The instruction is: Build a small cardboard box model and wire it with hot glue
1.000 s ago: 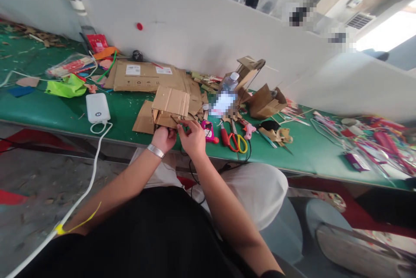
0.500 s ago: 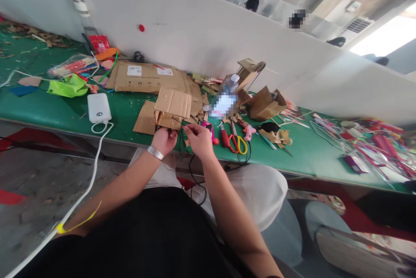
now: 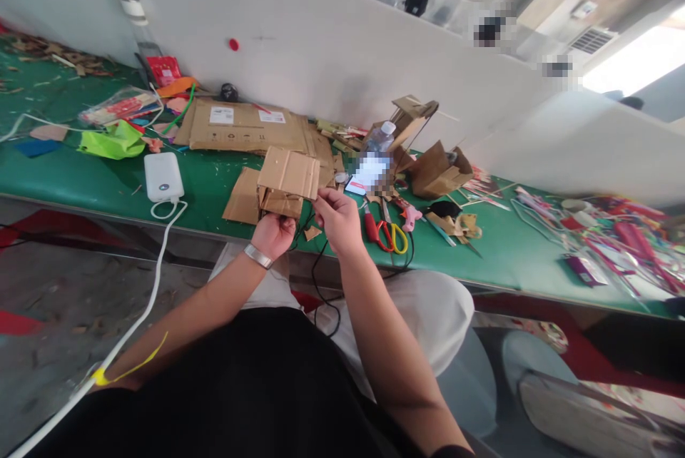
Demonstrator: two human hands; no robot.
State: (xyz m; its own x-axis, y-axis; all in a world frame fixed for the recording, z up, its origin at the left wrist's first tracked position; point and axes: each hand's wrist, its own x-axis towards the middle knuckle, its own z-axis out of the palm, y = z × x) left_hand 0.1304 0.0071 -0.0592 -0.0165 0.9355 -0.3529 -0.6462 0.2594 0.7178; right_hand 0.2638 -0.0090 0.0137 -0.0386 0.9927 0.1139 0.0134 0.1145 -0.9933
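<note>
A small open-fronted cardboard box stands near the front edge of the green table, with a flap spread out to its left. My left hand, wearing a silver band at the wrist, is closed on the box's lower front edge. At the upper right corner of the box, my right hand pinches the cardboard edge between thumb and finger; the exact contact is partly hidden. A thin black cord runs beneath the hands and hangs off the table edge. One small cardboard scrap lies between the hands.
Right of my hands lie red-handled and yellow-handled scissors, a pink glue gun and a lit phone. Flattened cardboard is behind the box. To the left sits a white power bank with a cable. A white partition rises behind.
My right hand has moved up and right, from the black cord to the box's right corner. The box has shifted slightly right, with my left hand still on it.
</note>
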